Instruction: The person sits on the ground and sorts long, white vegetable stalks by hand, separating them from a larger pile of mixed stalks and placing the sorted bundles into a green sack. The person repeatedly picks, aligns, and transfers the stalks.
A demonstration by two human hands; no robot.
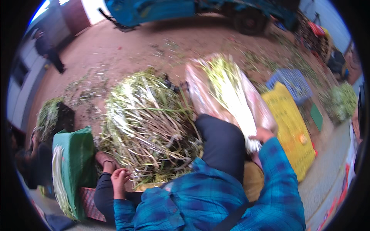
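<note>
My right hand (263,134) touches the white root end of a bundle of long, pale-stemmed green vegetables (235,95). Whether its fingers grip any stalks is unclear. The bundle lies lengthwise on a pinkish plastic-covered support (199,86) beyond my knee, leafy ends pointing away. Beside my left shin, my left hand (119,179) is raised with its fingers curled and the thumb near the fingertips. I cannot make out anything between them. Just beyond it is a large heap of untrimmed stalks (147,121), green leaves to the left and brownish stems to the right.
To the right lie a yellow sack (286,124) and a blue plastic crate (290,83). At left, pale stalks (59,176) lie on a green-covered support (79,156) near another person (31,161). Someone stands (47,50) farther back. A blue vehicle (164,10) is parked ahead.
</note>
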